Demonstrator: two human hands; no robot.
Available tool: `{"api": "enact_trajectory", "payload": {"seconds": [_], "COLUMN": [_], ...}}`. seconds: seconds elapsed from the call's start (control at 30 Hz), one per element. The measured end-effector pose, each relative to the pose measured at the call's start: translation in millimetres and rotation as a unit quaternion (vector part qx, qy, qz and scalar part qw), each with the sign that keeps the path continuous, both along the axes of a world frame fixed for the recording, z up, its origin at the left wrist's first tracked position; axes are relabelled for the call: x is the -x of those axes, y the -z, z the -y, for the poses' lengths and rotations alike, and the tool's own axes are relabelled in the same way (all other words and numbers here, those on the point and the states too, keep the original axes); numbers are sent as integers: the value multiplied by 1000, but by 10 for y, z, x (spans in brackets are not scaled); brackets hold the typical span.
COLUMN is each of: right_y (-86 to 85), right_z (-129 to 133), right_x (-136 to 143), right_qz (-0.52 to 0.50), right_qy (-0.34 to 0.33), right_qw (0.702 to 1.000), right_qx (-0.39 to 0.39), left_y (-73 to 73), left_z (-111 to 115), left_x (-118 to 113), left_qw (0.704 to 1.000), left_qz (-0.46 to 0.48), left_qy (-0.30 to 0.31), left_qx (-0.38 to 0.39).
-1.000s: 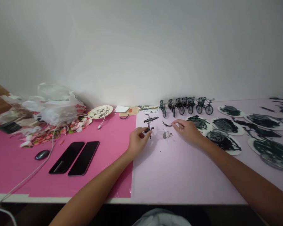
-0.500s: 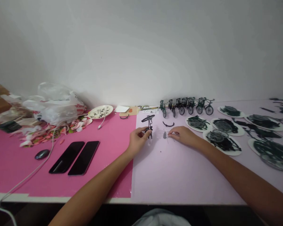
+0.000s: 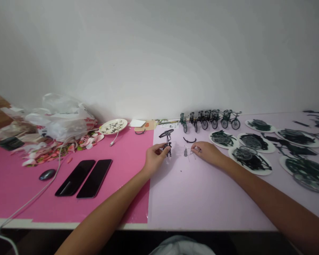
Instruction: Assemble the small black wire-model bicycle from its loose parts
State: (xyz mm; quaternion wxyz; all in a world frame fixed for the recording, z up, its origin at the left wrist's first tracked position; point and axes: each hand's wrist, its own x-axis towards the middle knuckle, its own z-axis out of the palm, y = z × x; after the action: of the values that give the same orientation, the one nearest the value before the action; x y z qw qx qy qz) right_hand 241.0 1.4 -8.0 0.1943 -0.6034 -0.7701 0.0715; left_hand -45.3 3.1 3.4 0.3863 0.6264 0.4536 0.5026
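My left hand (image 3: 157, 156) is closed on a partly built black model bicycle (image 3: 168, 145), held upright with one wheel (image 3: 166, 133) at its top. To its right, my right hand (image 3: 206, 152) bends its fingers together over a few thin grey parts (image 3: 192, 153) on the pale sheet. Whether the fingertips grip one of these is too small to make out. A small grey flat piece (image 3: 185, 152) lies just left of the fingertips. Beyond them rests a curved black strip (image 3: 189, 140), and a tiny dark bit (image 3: 181, 171) lies nearer to me.
Several finished model bicycles (image 3: 214, 119) stand along the wall. White plates (image 3: 230, 152) of dark parts spread across the right side. On the pink left half are two phones (image 3: 94, 178), a mouse (image 3: 47, 174), a white cable (image 3: 59, 164), a plate (image 3: 124, 122) and plastic bags (image 3: 61, 120).
My right hand has shifted slightly to the right, uncovering more of the thin grey parts. My left hand holds the model bicycle in nearly the same place.
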Motion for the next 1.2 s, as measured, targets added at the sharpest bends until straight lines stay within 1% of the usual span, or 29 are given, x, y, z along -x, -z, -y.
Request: {"api": "enact_trajectory", "payload": {"seconds": [0.13,0.23,0.37,0.53,0.8,1.2], "right_y": [-28,-61,-100,-95,-85,-48], "right_z": [10,30,81,112,98,101], "right_x": [22,49,109,148,116,136], "right_qz": [21,-3,-52,-59,-51,-35], "right_qy": [36,57,36,0,-9,-3], "right_qw": [999,998,998,998,996,996], "right_qx": [-23,-22,10,33,73,79], "left_y": [-5,0,-5,-29,-14,1], "left_z": [2,-7,-10,10,3,-6], "left_x": [0,-3,-8,-9,-19,-21], "left_qw": [1000,1000,1000,1000,1000,999], "left_qz": [4,7,2,0,6,18], "left_qy": [3,1,0,2,3,31], "left_qx": [8,7,2,3,6,24]}}
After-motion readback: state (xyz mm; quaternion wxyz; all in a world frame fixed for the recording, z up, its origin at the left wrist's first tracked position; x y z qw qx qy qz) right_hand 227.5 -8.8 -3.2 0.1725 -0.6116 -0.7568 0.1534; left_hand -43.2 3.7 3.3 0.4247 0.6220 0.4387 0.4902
